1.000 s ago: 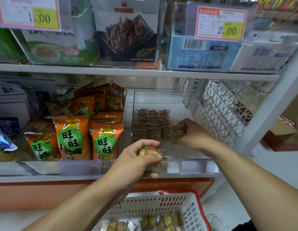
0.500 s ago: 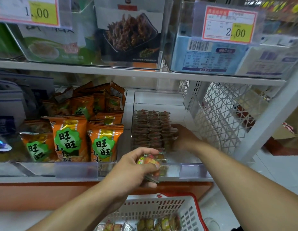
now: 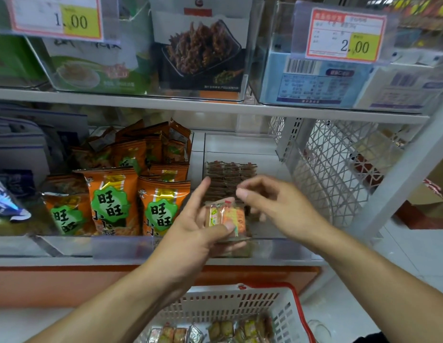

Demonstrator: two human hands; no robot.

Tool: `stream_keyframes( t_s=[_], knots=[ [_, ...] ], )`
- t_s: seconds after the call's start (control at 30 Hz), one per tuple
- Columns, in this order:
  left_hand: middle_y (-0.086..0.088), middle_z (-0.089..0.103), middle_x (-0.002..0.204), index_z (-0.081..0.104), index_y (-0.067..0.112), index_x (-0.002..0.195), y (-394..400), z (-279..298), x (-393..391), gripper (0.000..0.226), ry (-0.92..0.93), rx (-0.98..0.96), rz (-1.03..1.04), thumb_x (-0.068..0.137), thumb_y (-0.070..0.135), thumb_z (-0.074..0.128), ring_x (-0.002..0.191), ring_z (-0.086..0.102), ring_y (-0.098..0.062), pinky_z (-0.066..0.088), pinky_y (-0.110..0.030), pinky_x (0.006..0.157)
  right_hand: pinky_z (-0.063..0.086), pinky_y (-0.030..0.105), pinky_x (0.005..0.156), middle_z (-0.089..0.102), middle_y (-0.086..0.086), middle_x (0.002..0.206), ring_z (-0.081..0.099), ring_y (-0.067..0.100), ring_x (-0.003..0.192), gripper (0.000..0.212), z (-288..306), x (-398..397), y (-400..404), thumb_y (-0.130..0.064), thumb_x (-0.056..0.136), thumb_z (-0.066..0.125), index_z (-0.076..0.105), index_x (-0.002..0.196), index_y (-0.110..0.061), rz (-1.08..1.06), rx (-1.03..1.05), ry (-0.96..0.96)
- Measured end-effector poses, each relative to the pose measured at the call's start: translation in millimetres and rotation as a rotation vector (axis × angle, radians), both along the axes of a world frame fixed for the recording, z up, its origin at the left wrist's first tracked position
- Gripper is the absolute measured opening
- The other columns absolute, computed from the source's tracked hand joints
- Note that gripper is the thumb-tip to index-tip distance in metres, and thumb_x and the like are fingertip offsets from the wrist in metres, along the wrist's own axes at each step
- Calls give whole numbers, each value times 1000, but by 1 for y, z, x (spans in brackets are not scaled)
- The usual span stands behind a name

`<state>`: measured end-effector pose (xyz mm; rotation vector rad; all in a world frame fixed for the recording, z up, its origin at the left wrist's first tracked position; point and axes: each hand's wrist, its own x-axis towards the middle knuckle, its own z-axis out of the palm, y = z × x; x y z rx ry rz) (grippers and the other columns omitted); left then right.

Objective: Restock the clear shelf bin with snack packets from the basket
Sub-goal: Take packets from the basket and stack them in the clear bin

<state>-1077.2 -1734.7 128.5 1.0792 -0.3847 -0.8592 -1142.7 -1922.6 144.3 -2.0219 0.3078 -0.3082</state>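
My left hand (image 3: 198, 226) grips a small stack of orange and yellow snack packets (image 3: 228, 217) just in front of the clear shelf bin (image 3: 272, 240). My right hand (image 3: 272, 206) hovers to the right of that stack, fingers loosely curled, thumb and forefinger close together, holding nothing that I can see. Inside the bin, rows of brown snack packets (image 3: 230, 177) lie flat toward the back. Below, the white basket with a red rim (image 3: 284, 308) holds several more packets (image 3: 215, 330).
Orange snack bags (image 3: 111, 201) fill the bin to the left. The white shelf above (image 3: 190, 106) carries boxes and price tags. A white mesh side panel (image 3: 339, 174) and a slanted upright (image 3: 398, 174) close off the right.
My right hand has pulled back out of the bin toward the packets in my left hand. My left hand has lifted the stack slightly up and to the right.
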Motion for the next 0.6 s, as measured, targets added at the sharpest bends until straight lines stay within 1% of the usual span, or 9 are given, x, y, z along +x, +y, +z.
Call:
stream_keyframes(
  t_s=[0.03, 0.07, 0.13, 0.23, 0.3, 0.37, 0.43, 0.5, 0.6],
  knots=[
    [-4, 75, 122, 32, 50, 149, 1, 0, 0, 98, -9, -12, -11, 78, -6, 70, 107, 74, -32, 63, -42, 80, 50, 25, 61, 70, -4, 85, 61, 6, 70, 33, 2, -11, 10, -61, 76, 73, 72, 101, -39, 86, 82, 18],
    [-6, 74, 123, 30, 47, 151, 1, 0, 0, 101, -12, -10, -17, 75, -5, 72, 109, 73, -31, 63, -42, 82, 49, 25, 58, 67, -1, 82, 58, 10, 69, 29, 3, -20, 16, -53, 78, 77, 73, 102, -39, 137, 142, 18],
    [-9, 73, 124, 38, 34, 150, 3, 2, 0, 97, -10, 12, -30, 70, -4, 77, 110, 72, -31, 62, -41, 86, 49, 24, 57, 66, -5, 76, 58, 12, 66, 22, 5, -30, 19, -27, 82, 83, 73, 102, -31, 133, 179, -6],
    [-14, 72, 125, 56, 21, 138, 1, 2, -3, 70, 31, 40, -26, 76, -7, 76, 107, 74, -31, 63, -42, 85, 50, 24, 57, 67, -6, 68, 59, 12, 60, 23, 13, -33, 15, -5, 80, 82, 67, 91, -19, 46, 191, -57],
    [-18, 70, 126, 65, 16, 130, 0, 3, -2, 57, 129, 16, 3, 78, -10, 64, 101, 75, -29, 63, -45, 82, 52, 22, 60, 72, 0, 81, 63, 18, 69, 28, 18, -35, 14, 3, 77, 81, 65, 84, -19, 23, 234, -176],
    [-22, 71, 124, 64, 10, 131, -1, 5, -2, 60, 247, -51, -16, 71, 2, 59, 102, 74, -32, 63, -47, 79, 54, 20, 72, 73, 1, 100, 70, 18, 87, 35, 16, -37, 16, 11, 73, 81, 67, 80, -20, 39, 150, -262],
    [-27, 70, 123, 58, 5, 134, 0, 8, -2, 61, 300, -102, -38, 73, 7, 57, 100, 74, -38, 63, -46, 75, 53, 20, 84, 68, -5, 108, 70, 18, 96, 39, 7, -37, 21, 14, 70, 78, 71, 80, -23, 80, 26, -260],
    [-25, 71, 121, 58, 6, 134, 0, 9, -2, 56, 251, -85, -34, 78, 1, 56, 98, 75, -38, 64, -46, 73, 53, 24, 94, 63, -8, 114, 69, 17, 104, 45, 1, -37, 25, 18, 73, 70, 75, 88, -24, 131, -15, -226],
    [-14, 75, 119, 61, 15, 132, 0, 7, 0, 50, 144, 24, 13, 91, -9, 50, 100, 76, -28, 63, -42, 85, 49, 29, 106, 63, -5, 123, 63, 17, 121, 59, 1, -38, 23, 19, 70, 42, 77, 102, -15, 211, 38, -188]
  ],
)
